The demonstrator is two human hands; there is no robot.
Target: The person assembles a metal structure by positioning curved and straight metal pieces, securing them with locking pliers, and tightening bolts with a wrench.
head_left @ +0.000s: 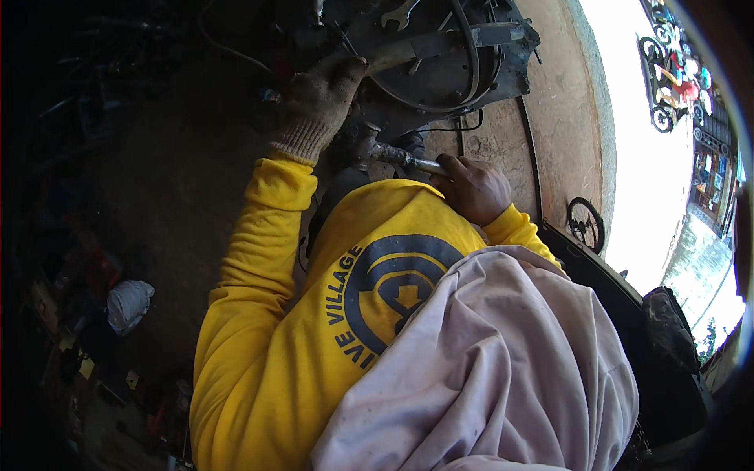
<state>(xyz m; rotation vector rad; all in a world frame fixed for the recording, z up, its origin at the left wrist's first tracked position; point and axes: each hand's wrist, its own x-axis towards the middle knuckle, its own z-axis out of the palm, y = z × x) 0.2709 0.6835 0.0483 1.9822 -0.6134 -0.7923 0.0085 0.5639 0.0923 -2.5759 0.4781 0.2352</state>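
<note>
My left hand (323, 96), in a dirty knit work glove, is closed round the near end of a flat metal bar (440, 45). The bar slants right across a dark metal worktop (514, 82) and passes by a curved metal band (473, 59). Bare and lower down, my right hand (475, 190) grips the handle of a hammer (385, 151). Its head points left, just below the gloved hand and apart from the bar. An open-ended spanner (400, 14) lies on the worktop above the bar.
A dark box-like object (601, 286) is at my right, with a small spoked wheel (586, 225) beyond it. A cable (228, 47) runs at the upper left. A pale bag-like bundle (129, 306) lies among dim clutter on the left. People and bicycles (677, 78) are outside.
</note>
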